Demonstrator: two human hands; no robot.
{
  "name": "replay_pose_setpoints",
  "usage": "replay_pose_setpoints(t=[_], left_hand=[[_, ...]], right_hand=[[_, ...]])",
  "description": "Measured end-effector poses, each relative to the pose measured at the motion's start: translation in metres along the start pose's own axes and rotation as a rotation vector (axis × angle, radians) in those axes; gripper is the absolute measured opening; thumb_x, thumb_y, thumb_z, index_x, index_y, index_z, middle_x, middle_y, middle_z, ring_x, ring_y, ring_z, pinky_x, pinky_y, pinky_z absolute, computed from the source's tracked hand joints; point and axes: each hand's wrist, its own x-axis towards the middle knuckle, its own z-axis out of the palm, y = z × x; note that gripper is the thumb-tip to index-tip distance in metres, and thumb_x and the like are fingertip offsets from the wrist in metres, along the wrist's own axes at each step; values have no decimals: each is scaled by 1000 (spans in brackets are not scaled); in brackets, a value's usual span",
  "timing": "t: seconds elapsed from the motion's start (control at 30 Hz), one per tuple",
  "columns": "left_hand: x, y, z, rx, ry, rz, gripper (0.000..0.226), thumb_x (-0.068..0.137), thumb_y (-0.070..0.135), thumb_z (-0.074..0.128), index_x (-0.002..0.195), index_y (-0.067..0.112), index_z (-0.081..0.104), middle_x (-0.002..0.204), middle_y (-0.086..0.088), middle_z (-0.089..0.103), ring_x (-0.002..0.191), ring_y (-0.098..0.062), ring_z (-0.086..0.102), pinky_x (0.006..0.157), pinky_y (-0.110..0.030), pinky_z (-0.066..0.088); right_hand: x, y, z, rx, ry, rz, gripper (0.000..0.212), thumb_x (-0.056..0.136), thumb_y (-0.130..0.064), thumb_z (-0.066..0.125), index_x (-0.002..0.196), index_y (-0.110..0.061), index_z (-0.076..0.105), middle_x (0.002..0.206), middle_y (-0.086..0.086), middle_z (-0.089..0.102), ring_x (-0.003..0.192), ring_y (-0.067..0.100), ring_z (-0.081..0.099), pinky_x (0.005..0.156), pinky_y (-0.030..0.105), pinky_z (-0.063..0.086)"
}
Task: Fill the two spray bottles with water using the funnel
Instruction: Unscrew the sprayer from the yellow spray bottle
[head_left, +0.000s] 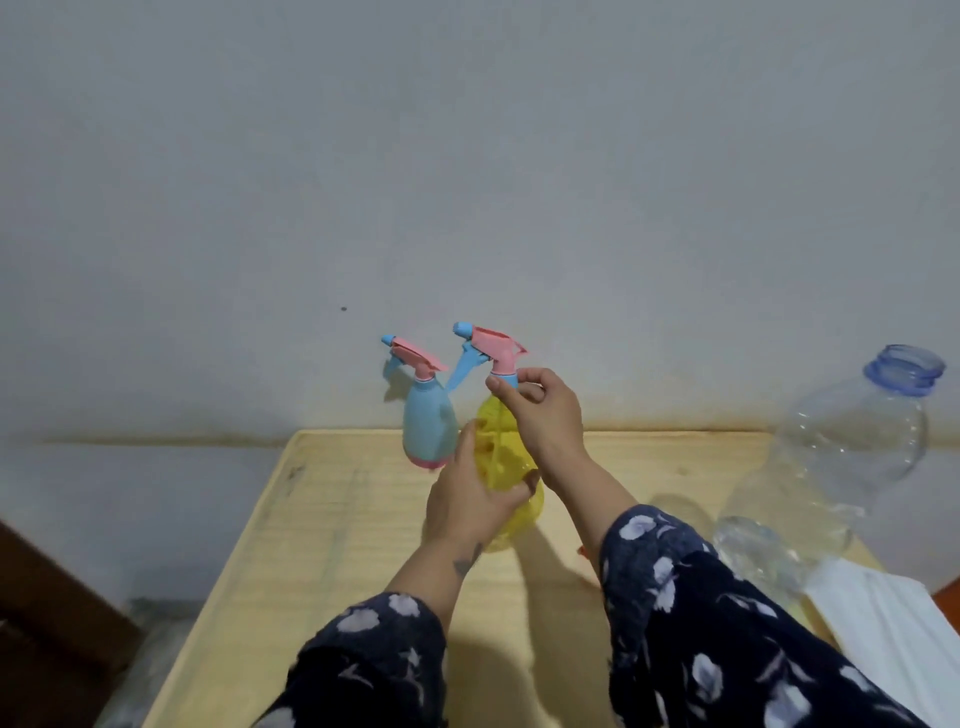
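A yellow see-through spray bottle stands on the wooden table, with a pink and blue trigger head on its neck. My left hand wraps around the yellow body. My right hand pinches the blue collar just under the trigger head. Behind and to the left stands a blue spray bottle with its own pink trigger head, untouched. A small orange thing, mostly hidden by my right sleeve, peeks out on the table; I cannot tell what it is.
A large clear plastic water bottle without a cap stands at the right, water in its lower part. A white folded cloth or paper lies at the right front. A grey wall runs behind the table. Dark furniture sits at the lower left.
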Motion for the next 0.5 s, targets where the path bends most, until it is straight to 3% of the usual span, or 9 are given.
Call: replay_pose_setpoints(t=[0.1, 0.2, 0.27, 0.37, 0.43, 0.5], left_hand=[[-17, -4, -16, -74, 33, -21, 81, 68, 57, 74, 135, 45, 31, 112, 12, 61, 103, -18, 61, 81, -33, 51], [-32, -8, -27, -93, 45, -41, 83, 66, 58, 75, 136, 46, 30, 115, 14, 61, 101, -15, 61, 81, -32, 52], [-40, -10, -33, -61, 36, -33, 87, 65, 60, 74, 138, 44, 30, 120, 16, 60, 106, -15, 61, 82, -33, 52], [-48, -13, -41, -30, 42, -29, 91, 63, 60, 74, 140, 42, 29, 123, 13, 60, 108, -16, 61, 83, -34, 52], [-53, -17, -48, -22, 47, -28, 91, 62, 62, 73, 139, 44, 28, 121, 12, 62, 106, -17, 62, 83, -37, 54], [-59, -22, -57, 1, 48, -18, 92, 63, 63, 73, 139, 45, 26, 121, 12, 61, 105, -17, 62, 82, -38, 54]], right_hand=[[-16, -5, 5, 13, -199, 6, 22, 91, -29, 61, 109, -17, 66, 98, -2, 70, 90, 10, 63, 84, 27, 48], [-31, -11, 11, 23, -225, 56, 34, 89, -37, 62, 117, -21, 51, 109, 0, 64, 100, 16, 61, 86, 32, 49], [-43, -13, 15, 33, -144, 43, 38, 81, -38, 72, 106, -21, 49, 101, 0, 64, 92, 15, 61, 75, 27, 48], [-58, -15, 21, 79, -118, 24, 13, 85, -31, 69, 91, -22, 62, 103, 4, 68, 96, 18, 64, 78, 26, 48], [-67, -18, 24, 113, -173, 42, 19, 93, -30, 58, 103, -19, 69, 110, 2, 69, 105, 19, 63, 86, 28, 48], [-77, -22, 29, 126, -195, 58, 33, 93, -36, 56, 119, -17, 64, 115, 0, 67, 108, 15, 61, 86, 27, 47]])
